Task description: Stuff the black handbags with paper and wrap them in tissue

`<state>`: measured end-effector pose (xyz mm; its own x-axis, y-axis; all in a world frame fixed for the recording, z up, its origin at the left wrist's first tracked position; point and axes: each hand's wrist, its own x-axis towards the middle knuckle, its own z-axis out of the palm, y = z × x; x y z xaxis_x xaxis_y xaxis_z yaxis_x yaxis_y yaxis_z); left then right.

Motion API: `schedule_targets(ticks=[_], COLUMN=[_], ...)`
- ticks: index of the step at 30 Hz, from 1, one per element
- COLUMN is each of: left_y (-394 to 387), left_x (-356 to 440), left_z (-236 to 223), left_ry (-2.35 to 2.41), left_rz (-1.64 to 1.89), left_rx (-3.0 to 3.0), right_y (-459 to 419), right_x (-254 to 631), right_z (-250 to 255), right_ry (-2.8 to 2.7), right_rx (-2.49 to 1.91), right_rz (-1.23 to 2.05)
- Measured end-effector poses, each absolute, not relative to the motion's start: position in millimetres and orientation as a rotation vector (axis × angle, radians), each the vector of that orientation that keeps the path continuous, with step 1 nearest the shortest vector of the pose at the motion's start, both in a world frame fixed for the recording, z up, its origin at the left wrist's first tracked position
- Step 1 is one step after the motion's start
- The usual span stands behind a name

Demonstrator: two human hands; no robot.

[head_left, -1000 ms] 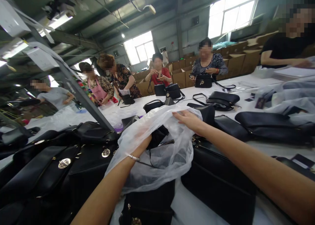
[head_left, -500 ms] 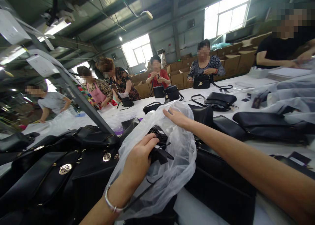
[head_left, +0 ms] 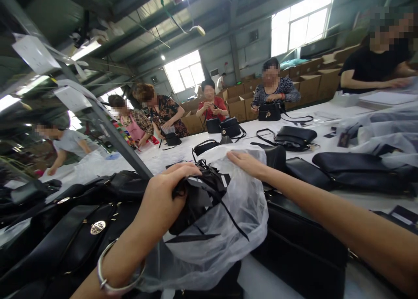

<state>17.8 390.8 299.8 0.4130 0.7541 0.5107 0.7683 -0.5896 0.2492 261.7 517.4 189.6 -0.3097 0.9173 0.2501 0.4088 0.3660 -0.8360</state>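
My left hand, with a silver bangle on the wrist, is closed around a small black bag with thin straps at the mouth of a clear plastic bag. My right hand pinches the far rim of that plastic bag and holds it up. The plastic bag rests on top of black handbags in front of me.
Black handbags with round metal clasps lie piled at the left, more handbags at the right on the long white table. Several other people sit along the far side handling bags. Cardboard boxes stand behind them. A slanted metal post rises at left.
My left hand came out from inside the plastic bag and drew the small black bag up to its opening. My right hand stayed on the far rim.
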Motion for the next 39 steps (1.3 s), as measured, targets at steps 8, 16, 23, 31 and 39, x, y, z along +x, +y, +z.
schedule_targets(ticks=[8,16,23,31,39], left_y=[429.0,455.5,462.9,448.5,452.1], left_x=[37.0,57.9,73.3,79.1,29.8], left_z=[296.5,263.8,251.9,254.2,231.8], left_ry=[-1.598,-1.864,-2.084,-2.179,-1.971], left_rz=[-1.225,-1.78,-2.306,-2.19,-1.616], left_rx=[-2.582,-2.536,-2.423,-2.762,-2.786], right_y=[450.0,448.1,437.5,448.5,464.5], right_x=[214.6,168.8,160.4,169.4,218.8], right_z=[210.0,192.6,195.0,172.0,184.1], right_ry=[-1.988,-1.637,-1.668,-1.587,-1.406], right_rx=[-0.589,-0.961,-1.002,-1.065,-1.028], right_rz=[1.006,1.026,0.877,0.738,1.111])
